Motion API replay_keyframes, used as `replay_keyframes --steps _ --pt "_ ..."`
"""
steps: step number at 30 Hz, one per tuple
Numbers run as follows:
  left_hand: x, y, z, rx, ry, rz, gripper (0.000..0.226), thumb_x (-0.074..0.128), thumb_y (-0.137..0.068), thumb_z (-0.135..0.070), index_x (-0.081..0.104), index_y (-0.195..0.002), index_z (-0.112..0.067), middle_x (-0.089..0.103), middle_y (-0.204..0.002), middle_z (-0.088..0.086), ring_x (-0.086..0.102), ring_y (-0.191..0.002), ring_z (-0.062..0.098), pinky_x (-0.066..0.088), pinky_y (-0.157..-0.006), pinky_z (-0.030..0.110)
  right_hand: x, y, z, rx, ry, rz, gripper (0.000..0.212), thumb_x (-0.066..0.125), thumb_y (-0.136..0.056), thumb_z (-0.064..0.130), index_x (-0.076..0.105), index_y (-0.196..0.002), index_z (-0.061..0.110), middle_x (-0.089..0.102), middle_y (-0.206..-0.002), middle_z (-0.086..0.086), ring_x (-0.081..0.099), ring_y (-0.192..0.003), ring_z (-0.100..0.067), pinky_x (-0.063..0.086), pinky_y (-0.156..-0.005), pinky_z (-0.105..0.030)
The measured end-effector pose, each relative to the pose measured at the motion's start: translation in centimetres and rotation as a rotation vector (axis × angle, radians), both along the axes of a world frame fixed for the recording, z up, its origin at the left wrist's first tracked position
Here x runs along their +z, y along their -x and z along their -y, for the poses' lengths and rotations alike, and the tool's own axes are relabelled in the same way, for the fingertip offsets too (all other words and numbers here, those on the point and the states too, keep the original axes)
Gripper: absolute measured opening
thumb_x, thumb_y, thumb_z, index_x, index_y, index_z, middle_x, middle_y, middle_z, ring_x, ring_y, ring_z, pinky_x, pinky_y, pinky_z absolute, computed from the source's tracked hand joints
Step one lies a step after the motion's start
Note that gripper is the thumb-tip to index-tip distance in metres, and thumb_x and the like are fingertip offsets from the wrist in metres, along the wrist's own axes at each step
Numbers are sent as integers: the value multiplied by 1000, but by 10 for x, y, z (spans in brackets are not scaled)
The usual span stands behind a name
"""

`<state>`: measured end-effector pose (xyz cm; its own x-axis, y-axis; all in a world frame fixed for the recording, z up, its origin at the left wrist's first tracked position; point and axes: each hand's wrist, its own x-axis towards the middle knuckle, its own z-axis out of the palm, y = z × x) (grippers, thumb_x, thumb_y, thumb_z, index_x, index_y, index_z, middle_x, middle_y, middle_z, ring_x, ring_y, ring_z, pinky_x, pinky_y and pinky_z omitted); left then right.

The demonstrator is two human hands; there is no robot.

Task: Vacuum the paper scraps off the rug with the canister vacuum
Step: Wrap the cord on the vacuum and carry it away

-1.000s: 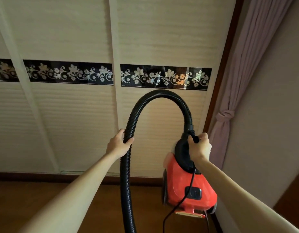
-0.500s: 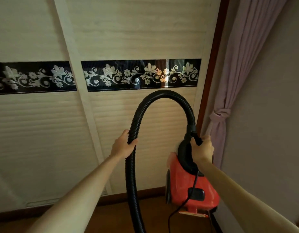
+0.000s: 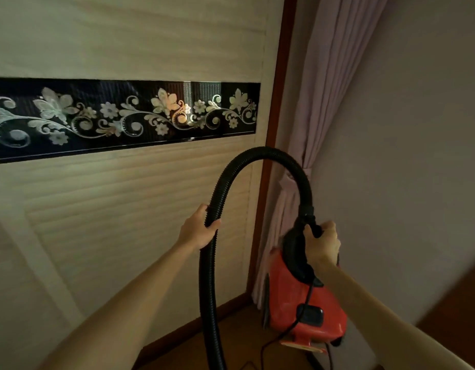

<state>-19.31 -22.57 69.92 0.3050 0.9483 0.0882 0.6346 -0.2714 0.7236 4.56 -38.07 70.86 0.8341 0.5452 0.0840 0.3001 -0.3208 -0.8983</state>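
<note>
A red canister vacuum (image 3: 300, 297) hangs off the floor at the lower right, its nose pointing up. My right hand (image 3: 323, 243) is closed around its black carry handle. A ribbed black hose (image 3: 232, 172) arches up from the canister's top and drops down to the bottom edge of the view. My left hand (image 3: 197, 231) grips that hose on its left, descending side. A black power cord (image 3: 297, 324) trails from the canister towards the floor. No rug or paper scraps are in view.
A cream sliding wardrobe door (image 3: 111, 209) with a black floral band (image 3: 124, 116) fills the left. A pink tied curtain (image 3: 303, 156) hangs in the corner beside a plain wall (image 3: 404, 156). Brown wooden floor (image 3: 231, 340) shows at the bottom.
The view has swung left and tilted, so the wardrobe band looks larger and the corner nearer. Both hands keep their grips; vacuum and hose have shifted right in the view.
</note>
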Motion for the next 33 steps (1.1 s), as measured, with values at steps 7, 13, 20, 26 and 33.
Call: replay_keyframes --steps 7,13,20,26,33 --pt "-17 -48 -85 -268 66 34 38 58 -96 -43 46 -129 -26 66 -108 -2 65 -73 16 54 -61 29 -13 0 -25 -267 46 32 23 56 -98 27 42 -99 9 51 -77 -1 59 -73 -31 52 -62 -43" --pt "-28 -82 -124 -506 104 8 43 57 -98 -43 46 -135 -25 63 -115 -1 64 -85 19 52 -63 28 -24 19 -24 -515 43 0 25 56 -98 27 44 -102 6 50 -77 0 53 -65 -18 52 -63 -43" --pt "-65 -116 -126 -670 98 -35 46 57 -97 -41 45 -139 -25 61 -129 1 63 -102 24 47 -73 26 -62 35 -12 -681 74 -64 22 55 -99 28 43 -102 10 50 -79 5 56 -69 -19 58 -71 -49" --pt "-104 -132 -126 -772 110 -77 44 57 -98 -40 47 -136 -22 59 -121 -4 62 -101 19 52 -80 31 -111 40 -3 -763 128 -118 23 55 -98 30 41 -102 13 56 -90 -2 61 -83 -28 57 -79 -53" --pt "-145 -152 -120 -800 167 -160 52 57 -99 -37 40 -145 -20 55 -135 2 59 -111 24 49 -85 30 -163 40 1 -803 154 -207 25 56 -98 31 42 -102 10 55 -84 -1 62 -81 -29 57 -78 -54"
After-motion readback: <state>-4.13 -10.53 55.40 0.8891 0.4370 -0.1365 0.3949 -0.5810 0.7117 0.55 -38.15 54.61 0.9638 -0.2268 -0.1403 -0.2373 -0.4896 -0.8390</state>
